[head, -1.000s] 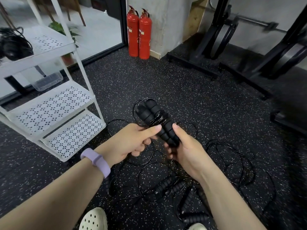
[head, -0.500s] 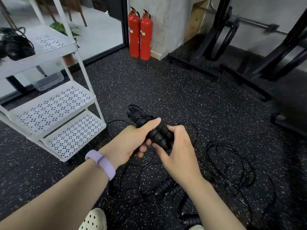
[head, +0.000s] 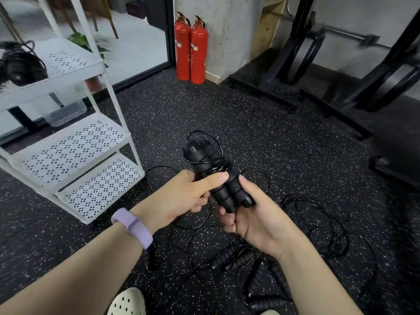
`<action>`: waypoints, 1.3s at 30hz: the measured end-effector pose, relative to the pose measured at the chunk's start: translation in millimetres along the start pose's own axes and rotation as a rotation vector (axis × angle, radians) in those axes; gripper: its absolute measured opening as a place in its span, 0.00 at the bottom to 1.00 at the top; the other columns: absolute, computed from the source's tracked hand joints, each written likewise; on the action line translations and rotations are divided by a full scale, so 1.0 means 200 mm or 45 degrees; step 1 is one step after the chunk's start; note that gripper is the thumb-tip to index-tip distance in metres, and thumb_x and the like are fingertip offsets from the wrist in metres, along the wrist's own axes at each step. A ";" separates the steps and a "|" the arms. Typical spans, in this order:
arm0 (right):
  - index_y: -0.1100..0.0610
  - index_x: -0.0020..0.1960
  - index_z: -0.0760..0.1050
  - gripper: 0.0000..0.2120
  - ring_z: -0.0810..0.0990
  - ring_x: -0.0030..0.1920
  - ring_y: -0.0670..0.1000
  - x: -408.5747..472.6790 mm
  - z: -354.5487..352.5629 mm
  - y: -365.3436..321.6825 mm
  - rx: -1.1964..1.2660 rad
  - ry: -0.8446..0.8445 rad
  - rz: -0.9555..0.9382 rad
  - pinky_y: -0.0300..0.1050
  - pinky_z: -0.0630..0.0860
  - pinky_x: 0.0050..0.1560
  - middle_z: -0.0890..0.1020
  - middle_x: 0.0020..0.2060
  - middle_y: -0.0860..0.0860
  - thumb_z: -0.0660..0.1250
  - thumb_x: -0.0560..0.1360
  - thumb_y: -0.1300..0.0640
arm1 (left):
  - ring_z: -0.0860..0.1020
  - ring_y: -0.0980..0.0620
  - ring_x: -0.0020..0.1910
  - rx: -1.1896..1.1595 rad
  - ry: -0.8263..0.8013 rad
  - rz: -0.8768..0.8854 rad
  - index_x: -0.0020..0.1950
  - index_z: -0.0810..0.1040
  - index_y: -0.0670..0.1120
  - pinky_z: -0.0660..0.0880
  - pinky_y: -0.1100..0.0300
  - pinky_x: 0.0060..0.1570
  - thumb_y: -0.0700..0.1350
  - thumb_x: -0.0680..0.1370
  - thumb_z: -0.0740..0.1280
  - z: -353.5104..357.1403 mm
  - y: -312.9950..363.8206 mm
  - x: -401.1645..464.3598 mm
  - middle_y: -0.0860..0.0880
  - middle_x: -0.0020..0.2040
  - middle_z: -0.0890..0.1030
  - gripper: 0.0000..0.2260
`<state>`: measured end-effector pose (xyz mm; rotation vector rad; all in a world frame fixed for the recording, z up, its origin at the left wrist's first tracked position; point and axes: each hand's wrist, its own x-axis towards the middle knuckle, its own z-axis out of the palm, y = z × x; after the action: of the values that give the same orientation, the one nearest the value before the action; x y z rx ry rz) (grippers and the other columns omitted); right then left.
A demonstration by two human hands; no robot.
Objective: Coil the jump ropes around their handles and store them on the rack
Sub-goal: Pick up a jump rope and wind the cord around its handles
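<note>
Nearest, loose black jump ropes with ribbed foam handles [head: 231,258] lie tangled on the speckled black rubber floor [head: 284,137] by a cream perforated clog [head: 127,302]. Just above them, both hands hold the paired black ribbed handles of the rope being coiled [head: 218,178]. The left hand [head: 181,196], with a lilac wristband [head: 134,223], grips the middle, thumb laid across the cord turns. Half a second ago the right hand [head: 256,219] was reaching over the bundle; now it has dropped under the handles' lower ends, fingers curled and cupping them, thumb alongside. The upper ends are tilted up again, a small loop free at the top. That suggests the winding is nearly finished. Beyond stands the white perforated metal rack [head: 75,151], a dark bundle [head: 18,64] on its top shelf, and two red fire extinguishers [head: 192,48] farther back.
</note>
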<state>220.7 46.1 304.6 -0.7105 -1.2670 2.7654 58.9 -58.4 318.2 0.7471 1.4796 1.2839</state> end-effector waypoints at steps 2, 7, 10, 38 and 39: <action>0.58 0.65 0.81 0.27 0.70 0.35 0.48 0.01 0.01 0.02 -0.002 0.055 -0.082 0.42 0.68 0.36 0.75 0.41 0.55 0.62 0.81 0.37 | 0.69 0.54 0.26 0.124 0.073 0.013 0.39 0.79 0.47 0.70 0.63 0.26 0.66 0.74 0.71 0.00 0.00 0.01 0.51 0.28 0.73 0.21; 0.59 0.63 0.80 0.31 0.74 0.38 0.49 0.04 0.01 0.05 -0.218 0.479 -0.267 0.43 0.73 0.39 0.80 0.39 0.49 0.67 0.76 0.34 | 0.73 0.54 0.22 0.421 0.290 -0.216 0.41 0.81 0.43 0.71 0.62 0.23 0.80 0.66 0.63 0.00 -0.02 0.00 0.53 0.25 0.75 0.38; 0.54 0.68 0.76 0.33 0.79 0.51 0.47 0.04 0.00 0.05 -0.382 0.710 -0.294 0.48 0.76 0.56 0.83 0.53 0.47 0.68 0.74 0.30 | 0.69 0.56 0.21 0.499 0.280 -0.182 0.40 0.84 0.48 0.67 0.65 0.22 0.79 0.68 0.62 0.00 -0.02 0.01 0.55 0.25 0.72 0.34; 0.59 0.66 0.80 0.31 0.77 0.39 0.53 -0.03 0.00 0.00 0.100 -0.133 0.023 0.45 0.77 0.42 0.79 0.45 0.58 0.57 0.82 0.35 | 0.65 0.58 0.28 0.085 -0.127 0.027 0.36 0.82 0.59 0.63 0.65 0.29 0.68 0.71 0.67 0.02 0.02 -0.01 0.57 0.31 0.71 0.15; 0.59 0.68 0.79 0.30 0.76 0.39 0.52 -0.03 -0.01 0.00 0.094 -0.125 -0.003 0.45 0.76 0.42 0.78 0.45 0.57 0.58 0.83 0.35 | 0.65 0.58 0.28 0.091 -0.135 0.032 0.37 0.82 0.58 0.62 0.65 0.28 0.68 0.71 0.67 0.02 0.02 -0.01 0.56 0.32 0.71 0.15</action>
<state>226.2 45.9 305.5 -0.5747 -1.1724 2.8603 62.1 -58.1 323.3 0.8706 1.4404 1.1967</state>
